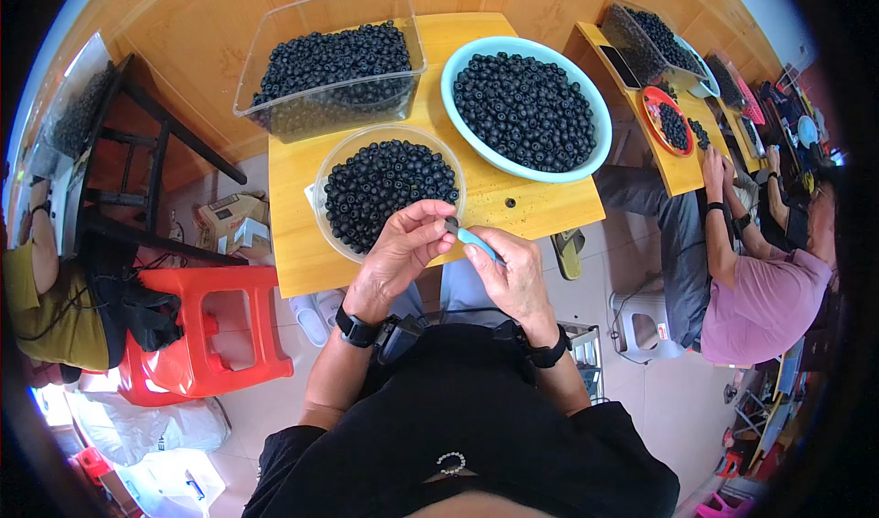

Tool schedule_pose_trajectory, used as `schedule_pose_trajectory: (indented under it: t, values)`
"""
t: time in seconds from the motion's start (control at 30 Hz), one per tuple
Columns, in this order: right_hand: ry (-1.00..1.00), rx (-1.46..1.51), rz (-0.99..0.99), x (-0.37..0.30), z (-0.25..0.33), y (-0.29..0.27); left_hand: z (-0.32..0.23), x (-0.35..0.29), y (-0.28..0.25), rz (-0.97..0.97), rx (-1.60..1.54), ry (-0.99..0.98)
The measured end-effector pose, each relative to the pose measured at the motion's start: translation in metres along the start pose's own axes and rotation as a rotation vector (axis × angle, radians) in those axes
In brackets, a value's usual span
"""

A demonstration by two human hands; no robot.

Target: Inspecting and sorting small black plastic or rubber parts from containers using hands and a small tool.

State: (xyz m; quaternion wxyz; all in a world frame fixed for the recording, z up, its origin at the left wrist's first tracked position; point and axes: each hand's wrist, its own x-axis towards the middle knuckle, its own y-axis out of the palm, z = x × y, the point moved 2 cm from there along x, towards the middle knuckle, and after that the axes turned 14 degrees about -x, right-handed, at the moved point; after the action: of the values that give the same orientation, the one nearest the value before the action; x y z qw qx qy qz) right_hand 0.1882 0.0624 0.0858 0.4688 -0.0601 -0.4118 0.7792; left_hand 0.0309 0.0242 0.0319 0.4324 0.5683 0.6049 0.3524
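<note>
My left hand (pixel 403 250) pinches a small dark round bead (pixel 450 225) between thumb and fingertips, above the table's front edge. In my right hand (pixel 515 275) is a slim tool with a light blue handle (pixel 478 243). Its tip meets the bead, and the exact kind of tool is too small to tell. Just beyond my left hand stands a round clear tub (pixel 462 177) of dark beads. One loose bead (pixel 510 203) lies on the yellow table (pixel 549 208), with dark crumbs near it.
A clear rectangular bin (pixel 327 126) and a light blue basin (pixel 600 152), both heaped with beads, stand farther back. To the left is a red stool (pixel 220 335). At right, a person in a pink shirt (pixel 765 298) works at another table (pixel 673 174) with a red plate (pixel 667 122).
</note>
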Motion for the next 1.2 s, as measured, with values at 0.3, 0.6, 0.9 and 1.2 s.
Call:
schedule_pose_trajectory:
  t: [0.3,0.6,0.9,1.2]
  values:
    - [-0.006,-0.048,-0.024,-0.001,-0.003,-0.004,0.003,0.003,-0.002,0.011,-0.041,-0.024]
    - [-0.007,-0.032,-0.047,-0.005,-0.013,-0.006,0.006,0.009,0.001,0.044,-0.062,-0.099]
    - [0.23,-0.27,-0.059,-0.021,-0.078,-0.003,0.006,0.0,0.02,0.168,-0.051,-0.192]
    - [0.25,0.458,0.095,-0.007,-0.02,-0.004,0.01,0.005,0.0,0.052,-0.057,-0.207]
